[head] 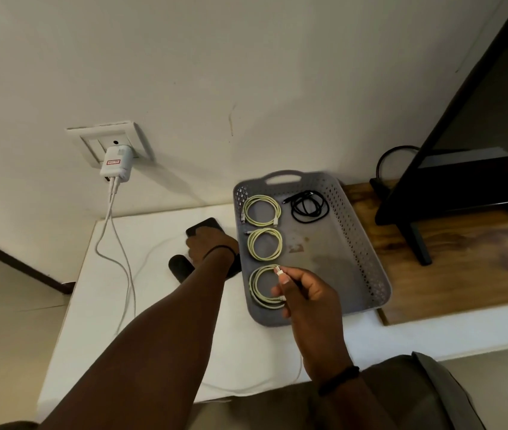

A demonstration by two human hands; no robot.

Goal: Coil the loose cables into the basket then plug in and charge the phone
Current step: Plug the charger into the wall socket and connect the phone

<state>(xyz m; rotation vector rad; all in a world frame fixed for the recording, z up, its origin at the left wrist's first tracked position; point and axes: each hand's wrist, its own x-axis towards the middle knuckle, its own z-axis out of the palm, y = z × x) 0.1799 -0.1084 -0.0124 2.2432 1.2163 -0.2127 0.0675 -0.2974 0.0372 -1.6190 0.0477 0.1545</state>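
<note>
Left hand (204,243) gripped the phone (204,228) on the tabletop (159,321) while right hand (305,294) pinched a white plug (278,270) above the basket (349,259).

Both forearms are bare, with no sleeves reaching the wrists or the visible length of the arms. The left hand (206,245) wears no rings that can be made out; a thin dark band (220,248), cord-like and narrow, circles its wrist. The right hand (305,294) has a short, pale thumbnail showing, and its fingers carry no rings that can be seen. Around the right wrist sits a thicker black band (338,380), slightly bumpy along its edge, as if braided or beaded; which of the two cannot be told. At the bottom edge, dark olive-grey cloth (417,395) covers the person's body or lap.
</note>
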